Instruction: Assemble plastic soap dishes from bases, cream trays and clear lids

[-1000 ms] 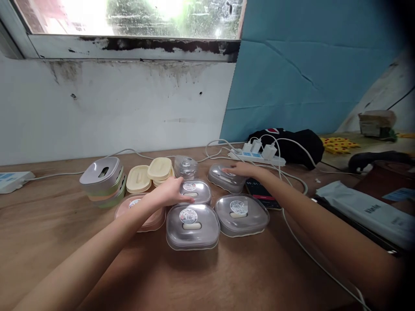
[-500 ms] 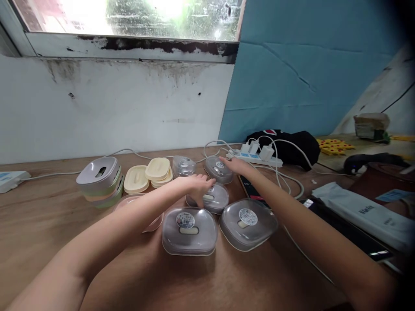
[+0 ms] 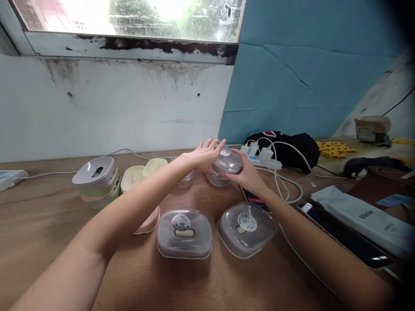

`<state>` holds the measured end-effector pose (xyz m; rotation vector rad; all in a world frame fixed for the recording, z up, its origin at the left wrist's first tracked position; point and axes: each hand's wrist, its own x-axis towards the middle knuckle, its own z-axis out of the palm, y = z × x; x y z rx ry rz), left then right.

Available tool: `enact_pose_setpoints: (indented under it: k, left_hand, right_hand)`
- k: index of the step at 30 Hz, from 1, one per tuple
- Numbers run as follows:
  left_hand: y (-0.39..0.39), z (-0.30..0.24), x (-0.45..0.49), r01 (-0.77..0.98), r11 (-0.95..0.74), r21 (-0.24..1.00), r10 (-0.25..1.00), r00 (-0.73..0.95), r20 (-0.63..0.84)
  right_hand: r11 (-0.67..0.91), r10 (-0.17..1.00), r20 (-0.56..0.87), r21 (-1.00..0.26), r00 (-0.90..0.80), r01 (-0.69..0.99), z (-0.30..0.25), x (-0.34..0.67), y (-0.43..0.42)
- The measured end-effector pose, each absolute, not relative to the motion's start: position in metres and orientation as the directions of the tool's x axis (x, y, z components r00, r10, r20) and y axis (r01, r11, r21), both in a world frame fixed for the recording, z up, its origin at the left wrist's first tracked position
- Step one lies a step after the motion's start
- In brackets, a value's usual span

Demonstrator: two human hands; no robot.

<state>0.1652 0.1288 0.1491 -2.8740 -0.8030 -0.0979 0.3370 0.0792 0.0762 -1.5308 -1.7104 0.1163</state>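
Observation:
A small grey storage box with a clear domed lid (image 3: 231,163) is raised and slightly tilted between my two hands. My left hand (image 3: 207,156) lies along its left side with the fingers stretched over the edge. My right hand (image 3: 248,175) grips its right side, thumb and fingers around it. Under it stands another clear-lidded box (image 3: 218,179), partly hidden. Nearer to me are two larger grey boxes with clear lids, the left one (image 3: 184,242) and the right one (image 3: 246,235), each with a round sticker. A clear lid or box (image 3: 186,179) is half covered by my left forearm.
Stacked pastel boxes (image 3: 97,181), cream lids (image 3: 132,177) and a pink piece (image 3: 149,222) are on the left. Behind my right hand runs a power strip (image 3: 270,163) with white cables. A phone (image 3: 256,199), a black tablet-like device (image 3: 346,237) and a white packet (image 3: 359,216) lie right.
The middle lidded box has come up off the table and back, over the rear box. My left hand moved up and right with it; my right hand came off the rear box onto this one.

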Motion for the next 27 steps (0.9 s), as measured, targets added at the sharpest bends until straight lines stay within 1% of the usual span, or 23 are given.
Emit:
enact_pose_setpoints:
  k: [2,4,8,12,15,18,22,24,26,27]
  left_hand:
    - [0.107,0.141,0.149,0.613,-0.782,-0.114,0.589,0.786,0.188]
    - [0.077,0.129,0.125,0.629,-0.775,-0.062,0.603,0.765,0.226]
    - [0.020,0.097,0.074,0.607,-0.794,0.015,0.599,0.780,0.180]
    - [-0.006,0.073,0.043,0.627,-0.768,0.131,0.639,0.762,0.099]
    - [-0.008,0.067,0.036,0.626,-0.747,0.223,0.653,0.754,0.072]
    - [-0.007,0.063,0.037,0.611,-0.746,0.266,0.644,0.764,0.050]
    - [-0.007,0.054,0.042,0.610,-0.758,0.231,0.638,0.768,0.064]
    - [-0.005,0.053,0.044,0.606,-0.766,0.214,0.630,0.773,0.067]
    - [0.000,0.055,0.045,0.587,-0.782,0.211,0.609,0.791,0.055]
    - [0.004,0.057,0.046,0.569,-0.795,0.212,0.589,0.807,0.044]
  right_hand:
    - [0.138,0.863,0.469,-0.581,0.190,0.802,0.072,0.336,0.092]
    - [0.026,0.866,0.419,-0.584,0.274,0.812,0.068,0.336,0.101]
    - [-0.126,0.875,0.327,-0.560,0.358,0.819,0.062,0.327,0.108]
    - [-0.196,0.878,0.278,-0.534,0.390,0.822,0.060,0.317,0.109]
    - [-0.195,0.885,0.273,-0.520,0.378,0.832,0.059,0.315,0.111]
    - [-0.166,0.895,0.281,-0.512,0.347,0.843,0.058,0.316,0.114]
    - [-0.092,0.908,0.308,-0.516,0.284,0.852,0.062,0.321,0.114]
    - [-0.034,0.905,0.348,-0.516,0.246,0.856,0.071,0.327,0.104]
    - [0.060,0.910,0.382,-0.505,0.160,0.861,0.082,0.338,0.083]
    - [0.140,0.924,0.377,-0.496,0.067,0.857,0.088,0.345,0.069]
